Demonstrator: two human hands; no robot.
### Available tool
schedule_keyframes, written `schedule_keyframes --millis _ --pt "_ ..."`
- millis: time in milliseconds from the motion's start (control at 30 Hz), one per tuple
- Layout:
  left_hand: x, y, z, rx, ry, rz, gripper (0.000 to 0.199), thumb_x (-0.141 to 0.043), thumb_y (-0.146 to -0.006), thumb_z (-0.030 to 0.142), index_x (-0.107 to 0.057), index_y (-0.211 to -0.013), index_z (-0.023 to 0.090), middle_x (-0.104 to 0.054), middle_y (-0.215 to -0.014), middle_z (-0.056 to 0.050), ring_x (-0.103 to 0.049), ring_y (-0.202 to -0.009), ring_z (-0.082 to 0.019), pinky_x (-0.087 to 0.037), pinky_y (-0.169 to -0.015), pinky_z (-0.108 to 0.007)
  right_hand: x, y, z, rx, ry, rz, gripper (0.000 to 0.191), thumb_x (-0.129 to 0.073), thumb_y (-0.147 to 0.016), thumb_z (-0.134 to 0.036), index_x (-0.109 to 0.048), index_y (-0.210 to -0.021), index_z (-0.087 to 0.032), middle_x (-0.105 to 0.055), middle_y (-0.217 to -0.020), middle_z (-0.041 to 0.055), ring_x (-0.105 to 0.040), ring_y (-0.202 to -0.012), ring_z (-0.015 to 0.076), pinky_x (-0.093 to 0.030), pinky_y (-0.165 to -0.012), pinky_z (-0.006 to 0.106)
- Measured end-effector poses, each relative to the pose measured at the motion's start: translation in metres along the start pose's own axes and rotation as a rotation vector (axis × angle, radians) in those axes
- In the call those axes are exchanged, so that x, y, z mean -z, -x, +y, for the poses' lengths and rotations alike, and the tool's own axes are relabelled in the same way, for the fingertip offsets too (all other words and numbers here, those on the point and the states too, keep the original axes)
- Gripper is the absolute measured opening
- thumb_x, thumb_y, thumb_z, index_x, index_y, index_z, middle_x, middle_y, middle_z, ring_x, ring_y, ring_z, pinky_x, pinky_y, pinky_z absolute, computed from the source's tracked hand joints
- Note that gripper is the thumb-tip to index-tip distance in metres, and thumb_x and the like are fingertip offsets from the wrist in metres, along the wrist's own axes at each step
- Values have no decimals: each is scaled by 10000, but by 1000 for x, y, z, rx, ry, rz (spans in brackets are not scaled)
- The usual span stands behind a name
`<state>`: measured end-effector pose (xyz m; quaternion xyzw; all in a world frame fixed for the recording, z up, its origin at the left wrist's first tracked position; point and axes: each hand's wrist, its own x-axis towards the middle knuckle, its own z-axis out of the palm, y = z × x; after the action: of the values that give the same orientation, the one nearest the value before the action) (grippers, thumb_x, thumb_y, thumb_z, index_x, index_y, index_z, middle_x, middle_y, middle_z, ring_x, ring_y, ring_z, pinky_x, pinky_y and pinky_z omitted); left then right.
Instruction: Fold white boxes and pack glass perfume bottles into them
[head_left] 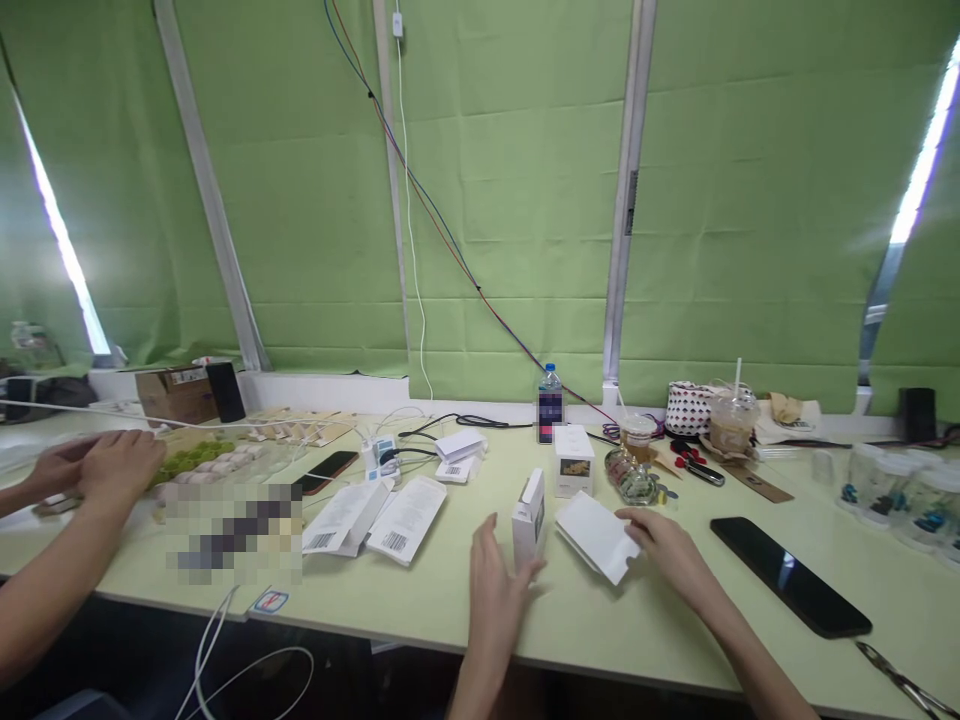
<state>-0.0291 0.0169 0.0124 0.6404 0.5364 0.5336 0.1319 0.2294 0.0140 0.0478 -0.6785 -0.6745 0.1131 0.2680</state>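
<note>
My left hand (496,590) is at the near side of a small white box (529,520) standing upright on the table. Its thumb and fingers are spread, with the thumb close to the box's lower edge; whether it touches is hard to tell. My right hand (664,545) pinches the right edge of a flat white carton (598,535), tilted slightly above the tabletop. Behind these stands a larger white box (574,462) with a picture on its front. Flattened white cartons (409,520) with printed text and barcodes lie to the left.
Another person's hands (112,465) work at the left beside a tray of green and pale pieces (199,462). A bottle (550,405), drink cups (733,420) and a glass dish (631,478) stand at the back. A black phone (789,575), pliers (904,680) and clear jars (885,490) are at right.
</note>
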Motion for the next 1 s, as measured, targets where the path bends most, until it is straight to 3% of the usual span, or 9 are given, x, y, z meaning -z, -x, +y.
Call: schedule_keyframes --millis 100,167,200,300,500,567,667,800,1000 --pt "7 5 7 -485 -21 347 442 -585 -818 105 -441 -1222 211 -544 -1125 -111 -519 -1124 -272 -456 -911 -447 21 5 4 36 -46 153 387 -312 -889 -287 -664 -1040 -229 -667 -1113 73 -603 -1029 267 -448 -828 355" --pt "10 10 20 -700 47 369 459 -547 -809 19 -456 -1208 225 -557 -1063 -81 -557 -1048 -228 -485 -882 -398 35 10 5 75 -96 265 378 -327 -888 -322 -676 -998 -227 -669 -1021 76 -623 -933 267 -465 -752 350" --pt "11 13 28 -722 101 329 449 -530 -811 6 -460 -1200 220 -562 -1053 -78 -564 -1032 -218 -490 -873 -382 41 13 6 99 -122 299 369 -336 -890 -333 -676 -985 -228 -662 -996 75 -623 -907 262 -466 -729 342" --pt "11 20 55 -552 242 87 366 -491 -862 69 -457 -1195 216 -576 -1101 -90 -556 -1073 -219 -472 -917 -377 60 23 3 198 -189 267 349 -331 -914 -321 -665 -959 -232 -630 -993 74 -603 -900 240 -453 -742 325" --pt "13 14 91 -122 534 -487 375 -567 -875 333 -528 -1232 226 -568 -1269 -90 -477 -1225 -247 -349 -1053 -383 84 46 -14 498 -307 -51 366 -293 -953 -266 -655 -911 -233 -604 -877 59 -582 -815 205 -439 -723 302" --pt "10 9 92 28 674 -723 450 -621 -829 399 -554 -1232 210 -622 -1197 -91 -536 -1149 -248 -391 -992 -358 85 50 -21 571 -341 -110 371 -291 -961 -283 -658 -930 -240 -599 -856 54 -579 -807 201 -441 -730 302" --pt "-1 7 86 302 857 -1028 468 -670 -759 484 -672 -1072 136 -694 -892 -65 -624 -807 -179 -451 -715 -243 80 51 -31 601 -374 -126 364 -306 -967 -321 -662 -967 -247 -605 -866 56 -581 -823 204 -451 -743 305" --pt "-16 11 77 513 961 -1034 406 -818 -588 416 -730 -812 88 -636 -644 -16 -509 -524 -74 -354 -525 -169 67 47 -39 537 -350 -95 340 -316 -972 -325 -640 -1048 -258 -624 -934 56 -585 -878 205 -455 -793 312" --pt "-13 12 79 467 948 -1011 502 -867 -521 353 -735 -926 88 -715 -790 -97 -641 -706 -176 -456 -670 -236 61 44 -41 434 -337 -1 287 -408 -944 -374 -607 -1126 -275 -611 -1015 50 -581 -916 205 -457 -808 309"
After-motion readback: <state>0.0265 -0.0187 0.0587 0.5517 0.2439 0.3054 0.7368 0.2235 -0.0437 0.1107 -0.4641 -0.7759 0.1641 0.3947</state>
